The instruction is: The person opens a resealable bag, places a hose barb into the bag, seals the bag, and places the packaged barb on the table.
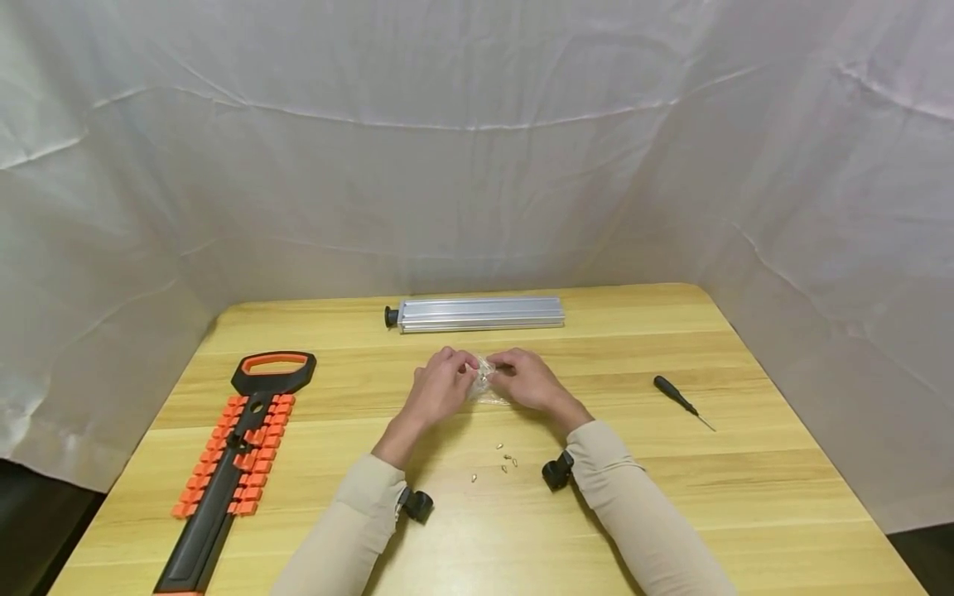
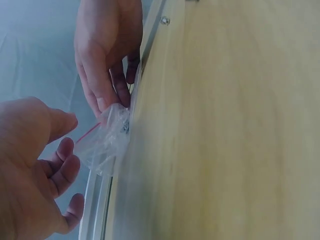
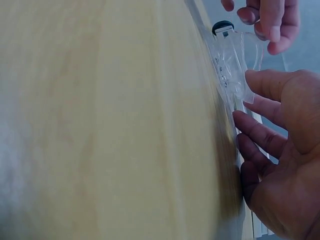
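Pinching the bag (image 1: 484, 387) with your right fingers (image 3: 262, 134), left fingers (image 2: 67, 176) released, you have five pieces (image 1: 507, 457) out nearer the table's (image 1: 745, 488) front edge, small parts (image 2: 125, 128) left inside.

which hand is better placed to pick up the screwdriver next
Probably the right hand: it is nearer the screwdriver than the left hand, though it seems to be holding the plastic bag.

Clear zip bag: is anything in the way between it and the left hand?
Nothing visible: the left hand is beside the clear zip bag, with nothing between them; the right hand is at its other side.
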The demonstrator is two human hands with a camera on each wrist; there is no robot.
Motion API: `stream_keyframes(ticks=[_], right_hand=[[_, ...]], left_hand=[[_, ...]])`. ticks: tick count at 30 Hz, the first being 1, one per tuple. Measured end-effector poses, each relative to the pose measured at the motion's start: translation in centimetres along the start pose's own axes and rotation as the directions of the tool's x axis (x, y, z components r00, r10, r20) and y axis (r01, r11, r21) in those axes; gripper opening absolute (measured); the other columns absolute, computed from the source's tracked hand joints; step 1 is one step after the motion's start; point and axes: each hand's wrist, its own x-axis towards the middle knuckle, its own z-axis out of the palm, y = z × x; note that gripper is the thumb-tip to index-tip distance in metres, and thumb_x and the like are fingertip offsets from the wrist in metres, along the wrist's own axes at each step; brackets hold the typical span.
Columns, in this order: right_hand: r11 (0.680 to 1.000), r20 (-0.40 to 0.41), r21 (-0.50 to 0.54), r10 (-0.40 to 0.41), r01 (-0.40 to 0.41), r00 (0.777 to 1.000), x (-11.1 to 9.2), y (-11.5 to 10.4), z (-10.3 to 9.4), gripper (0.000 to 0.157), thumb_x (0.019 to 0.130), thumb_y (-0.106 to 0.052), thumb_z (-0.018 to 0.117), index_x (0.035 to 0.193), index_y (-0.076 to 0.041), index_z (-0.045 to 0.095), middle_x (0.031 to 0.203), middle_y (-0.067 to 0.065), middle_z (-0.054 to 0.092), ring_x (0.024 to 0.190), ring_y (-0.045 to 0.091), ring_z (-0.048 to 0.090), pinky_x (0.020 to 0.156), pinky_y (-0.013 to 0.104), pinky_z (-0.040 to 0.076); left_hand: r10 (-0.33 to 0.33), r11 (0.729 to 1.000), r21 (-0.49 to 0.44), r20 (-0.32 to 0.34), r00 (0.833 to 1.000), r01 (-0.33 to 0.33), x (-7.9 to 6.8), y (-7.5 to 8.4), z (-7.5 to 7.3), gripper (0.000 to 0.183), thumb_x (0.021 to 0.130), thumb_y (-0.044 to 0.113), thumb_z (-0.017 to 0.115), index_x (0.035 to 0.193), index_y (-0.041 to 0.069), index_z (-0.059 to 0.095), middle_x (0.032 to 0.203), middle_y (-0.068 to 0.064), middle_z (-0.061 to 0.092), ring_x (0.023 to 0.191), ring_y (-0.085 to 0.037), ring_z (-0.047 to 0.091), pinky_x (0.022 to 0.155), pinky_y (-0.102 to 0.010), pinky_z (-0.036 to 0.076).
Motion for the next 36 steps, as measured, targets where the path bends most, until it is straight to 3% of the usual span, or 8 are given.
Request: stream_keyframes(ticks=[10, 25, 32, 36], right_hand=[[1.0, 0.006, 0.002, 0.005, -0.005, 1.0, -0.2, -0.2, -0.1, 0.041, 0.091, -0.03, 0.063, 0.13, -0.018, 0.06, 0.121, 0.006, 0.062, 0.109, 0.023, 0.057, 0.096, 0.044, 0.047], [1.0, 0.012, -0.002, 0.016, -0.016, 1.0, -0.1, -0.3, -0.2, 0.041, 0.091, -0.03, 0.064, 0.13, -0.018, 0.06, 0.124, 0.006, 0.062, 0.112, 0.023, 0.057, 0.099, 0.044, 0.046], [1.0, -0.003, 0.002, 0.026, -0.026, 1.0, -0.2, -0.3, -0.3, 0.04, 0.091, -0.031, 0.064, 0.129, -0.019, 0.062, 0.125, 0.006, 0.062, 0.114, 0.024, 0.058, 0.101, 0.043, 0.045], [1.0, 0.003, 0.001, 0.026, -0.026, 1.0, -0.1, -0.2, -0.3, 0.041, 0.091, -0.032, 0.063, 0.13, -0.019, 0.061, 0.125, 0.005, 0.062, 0.114, 0.024, 0.057, 0.101, 0.044, 0.045]], left_hand=[[0.057, 0.995, -0.081, 0.017, 0.998, -0.056, -1.9, 0.1, -0.6, 0.011, 0.093, 0.021, 0.061, 0.102, 0.016, 0.066, 0.091, 0.002, 0.06, 0.08, -0.01, 0.054, 0.072, -0.031, 0.042], [0.126, 0.991, -0.057, 0.154, 0.98, -0.119, -4.7, -0.1, -1.0, 0.011, 0.094, 0.022, 0.059, 0.098, 0.016, 0.067, 0.089, 0.005, 0.061, 0.076, -0.007, 0.054, 0.066, -0.024, 0.046], [0.135, 0.991, -0.049, 0.253, 0.958, -0.126, -5.9, 0.1, -1.1, 0.009, 0.094, 0.026, 0.06, 0.094, 0.02, 0.066, 0.087, 0.009, 0.059, 0.077, -0.006, 0.054, 0.069, -0.024, 0.046], [0.137, 0.989, 0.006, 0.325, 0.936, -0.146, -6.6, 0.3, -1.2, 0.005, 0.092, 0.029, 0.063, 0.093, 0.025, 0.066, 0.085, 0.014, 0.058, 0.078, -0.003, 0.054, 0.075, -0.031, 0.045]])
